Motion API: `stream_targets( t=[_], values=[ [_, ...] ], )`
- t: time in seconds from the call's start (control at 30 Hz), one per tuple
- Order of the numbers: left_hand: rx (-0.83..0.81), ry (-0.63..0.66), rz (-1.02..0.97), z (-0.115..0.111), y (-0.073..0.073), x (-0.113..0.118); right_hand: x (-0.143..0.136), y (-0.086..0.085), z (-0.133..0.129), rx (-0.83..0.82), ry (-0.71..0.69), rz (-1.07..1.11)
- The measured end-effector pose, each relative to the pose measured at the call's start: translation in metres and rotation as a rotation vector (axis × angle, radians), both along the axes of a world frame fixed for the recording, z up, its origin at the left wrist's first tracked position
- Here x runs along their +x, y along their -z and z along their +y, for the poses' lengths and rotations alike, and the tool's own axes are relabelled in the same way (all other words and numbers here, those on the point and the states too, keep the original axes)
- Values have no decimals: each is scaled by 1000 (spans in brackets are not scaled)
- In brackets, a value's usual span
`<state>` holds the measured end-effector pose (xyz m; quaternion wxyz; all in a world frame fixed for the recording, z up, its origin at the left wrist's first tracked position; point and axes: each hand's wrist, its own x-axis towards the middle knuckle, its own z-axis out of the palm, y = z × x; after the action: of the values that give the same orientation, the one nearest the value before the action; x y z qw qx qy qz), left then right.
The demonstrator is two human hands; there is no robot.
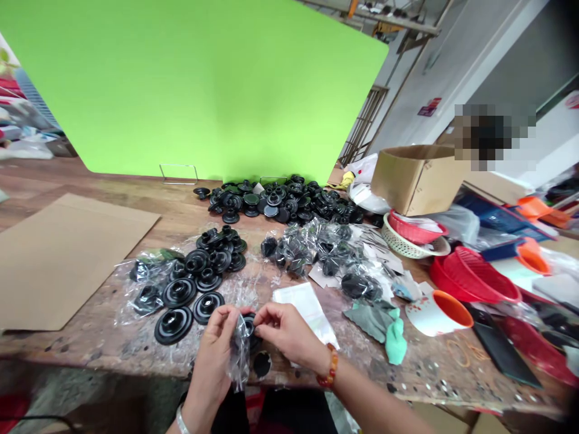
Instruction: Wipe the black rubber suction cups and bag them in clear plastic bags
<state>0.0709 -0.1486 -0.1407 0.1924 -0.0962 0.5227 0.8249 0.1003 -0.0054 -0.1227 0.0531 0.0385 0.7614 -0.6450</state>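
Near the table's front edge, my left hand (216,346) pinches a clear plastic bag (240,355) that hangs down from the fingers. My right hand (287,331), with an amber bead bracelet at the wrist, is closed on a black stepped disc (249,328) partly against the bag. Fingers and film cover much of that disc; whether it is inside the bag I cannot tell. Just left of my hands lie loose black discs (173,325) with raised hubs, several of them stacked. Beyond my right hand lies a stack of flat clear bags (307,307).
A heap of black parts (289,202) lies before a green panel (194,90). Bagged parts (312,247) fill the middle. Cardboard (67,259) lies left. On the right are red baskets (474,274), a carton (416,178), a teal cloth (394,337), a white-orange cup (438,313) and a phone-like slab (504,346).
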Motion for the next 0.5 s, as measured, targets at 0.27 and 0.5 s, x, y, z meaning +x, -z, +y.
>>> stream_targets(
  t=[0.27, 0.5],
  values=[
    [-1, -48, -1, 4, -5, 5, 10, -6, -12, -20, 92, 43],
    [53, -82, -124, 10, -8, 8, 3, -7, -21, 12, 194, 200]
  ],
)
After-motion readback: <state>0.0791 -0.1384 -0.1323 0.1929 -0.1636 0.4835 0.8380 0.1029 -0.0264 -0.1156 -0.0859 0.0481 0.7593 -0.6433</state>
